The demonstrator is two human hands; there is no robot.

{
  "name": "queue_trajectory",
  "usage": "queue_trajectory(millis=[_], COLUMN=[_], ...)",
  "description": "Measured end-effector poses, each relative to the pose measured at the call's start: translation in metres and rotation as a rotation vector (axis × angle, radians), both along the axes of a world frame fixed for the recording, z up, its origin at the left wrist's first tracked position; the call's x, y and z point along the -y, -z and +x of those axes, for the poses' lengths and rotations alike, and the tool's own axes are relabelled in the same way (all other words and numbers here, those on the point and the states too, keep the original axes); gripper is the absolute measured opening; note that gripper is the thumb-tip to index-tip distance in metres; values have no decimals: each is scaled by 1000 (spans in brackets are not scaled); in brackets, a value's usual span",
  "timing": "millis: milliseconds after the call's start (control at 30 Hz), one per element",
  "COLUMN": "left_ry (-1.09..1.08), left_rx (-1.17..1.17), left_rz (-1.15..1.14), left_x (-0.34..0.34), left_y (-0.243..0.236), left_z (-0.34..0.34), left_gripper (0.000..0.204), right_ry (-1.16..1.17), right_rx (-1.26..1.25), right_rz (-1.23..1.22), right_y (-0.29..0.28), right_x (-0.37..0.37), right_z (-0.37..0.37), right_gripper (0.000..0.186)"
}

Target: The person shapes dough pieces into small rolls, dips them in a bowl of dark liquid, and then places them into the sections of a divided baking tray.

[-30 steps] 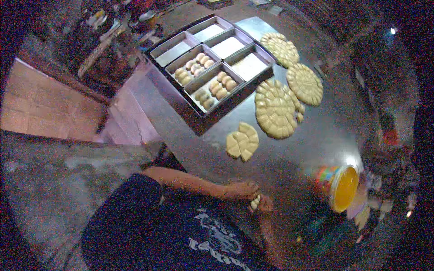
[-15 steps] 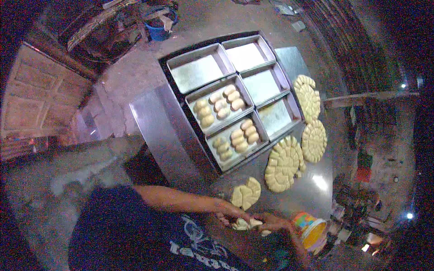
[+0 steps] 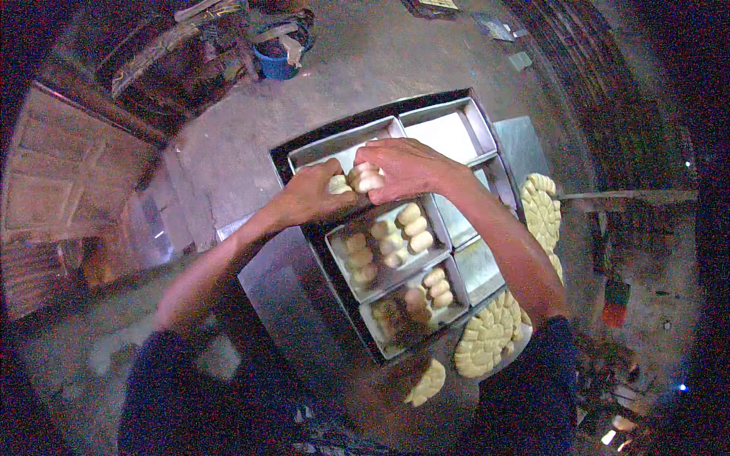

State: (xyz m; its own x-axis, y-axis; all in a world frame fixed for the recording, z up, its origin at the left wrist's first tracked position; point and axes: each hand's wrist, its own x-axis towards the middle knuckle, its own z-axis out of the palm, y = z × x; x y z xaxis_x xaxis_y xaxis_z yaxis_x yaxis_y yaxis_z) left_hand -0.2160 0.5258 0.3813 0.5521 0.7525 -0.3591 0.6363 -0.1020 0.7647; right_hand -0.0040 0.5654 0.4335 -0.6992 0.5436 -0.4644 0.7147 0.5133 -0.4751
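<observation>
Both my hands are over the far-left metal pan (image 3: 342, 137) of a set standing in a dark-rimmed frame. My left hand (image 3: 308, 196) is closed around pale dough pieces (image 3: 339, 185). Close beside it, my right hand (image 3: 411, 166) grips a small row of dough rolls (image 3: 367, 179). Below my hands, the middle-left pan (image 3: 332, 248) holds several short rows of dough rolls (image 3: 391, 243). More rolls (image 3: 438, 287) lie in the near-left pan (image 3: 450, 313), partly in shadow. My right forearm hides part of the right-hand pans.
On the metal table (image 3: 277, 292), round slabs of scored dough (image 3: 487, 338) lie right of the pans, with another slab (image 3: 541, 216) farther back. A smaller dough piece (image 3: 427, 384) lies near me. A blue bucket (image 3: 275, 64) stands on the floor (image 3: 220, 125) beyond.
Both hands have moved from the near table edge up and away to the far-left pan, carrying dough. The small dough piece near me looks smaller. The view has shifted.
</observation>
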Motion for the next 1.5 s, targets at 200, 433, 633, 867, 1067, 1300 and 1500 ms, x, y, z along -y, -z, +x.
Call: queue_trajectory(millis=[200, 433, 633, 867, 1067, 1300, 1500], left_ry=[40, -17, 9, 36, 38, -16, 0], left_rx=[-476, -410, -347, -356, -362, -317, -346], left_rz=[758, 704, 668, 566, 555, 744, 715], left_x=[6, 21, 17, 21, 20, 23, 23], left_y=[45, 22, 30, 20, 20, 24, 27], left_z=[29, 13, 39, 40, 38, 40, 34], left_gripper=[60, 80, 69, 68, 66, 57, 69], right_ry=[-61, 77, 79, 200, 268, 236, 438], right_rx=[-64, -200, -18, -77, -28, 22, -112], right_rz=[317, 161, 230, 284, 226, 353, 419], right_y=[72, 53, 39, 61, 35, 44, -26], right_x=[-12, -2, -1, 18, 13, 19, 22], right_z=[14, 30, 21, 17, 17, 17, 44], right_gripper=[60, 86, 74, 59, 54, 69, 69])
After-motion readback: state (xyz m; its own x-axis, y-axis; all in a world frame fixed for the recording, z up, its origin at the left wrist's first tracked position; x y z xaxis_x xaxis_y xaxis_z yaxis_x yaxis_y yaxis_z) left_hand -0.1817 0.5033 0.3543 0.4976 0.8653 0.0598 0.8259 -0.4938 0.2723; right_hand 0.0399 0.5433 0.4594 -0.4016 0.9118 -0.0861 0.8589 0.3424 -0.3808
